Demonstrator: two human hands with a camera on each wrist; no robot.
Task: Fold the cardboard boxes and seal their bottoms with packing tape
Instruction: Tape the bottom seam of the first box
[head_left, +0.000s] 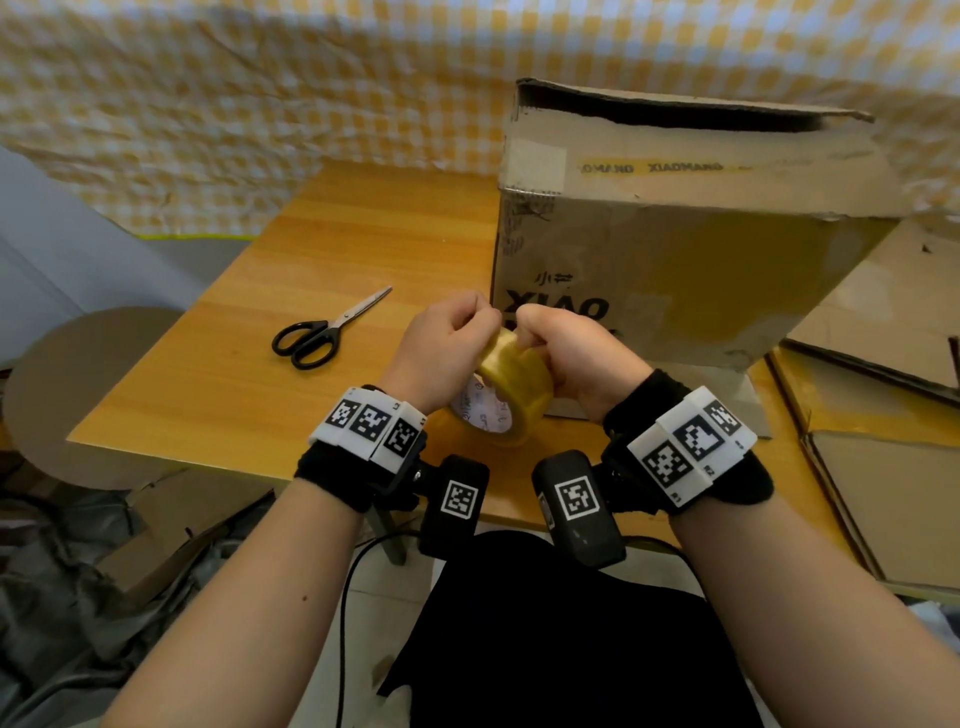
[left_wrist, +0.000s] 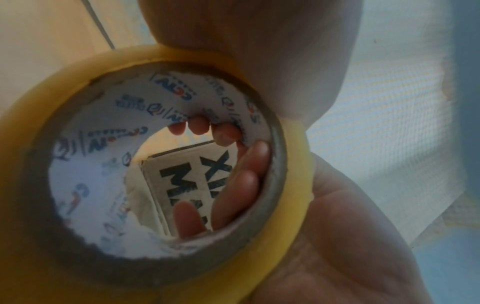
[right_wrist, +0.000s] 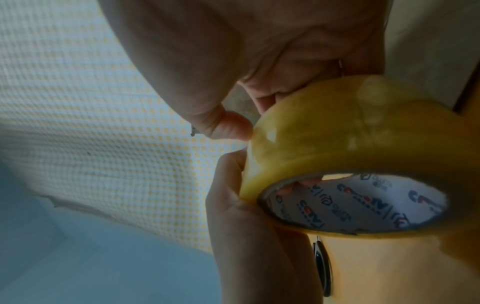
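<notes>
Both hands hold the tape roll (head_left: 511, 387) just in front of the cardboard box (head_left: 675, 249). The left hand (head_left: 441, 343) and right hand (head_left: 576, 353) curl around it, thumbs close together on its outer band. Scissors (head_left: 324, 332) lie left of the box.

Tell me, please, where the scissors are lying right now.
In the head view, the scissors lie on the wooden table, left of the left hand and tape roll.

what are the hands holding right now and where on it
Both hands hold the tape roll: left hand fingers hooked through its core, right hand pinching its outer band at the top.
</notes>
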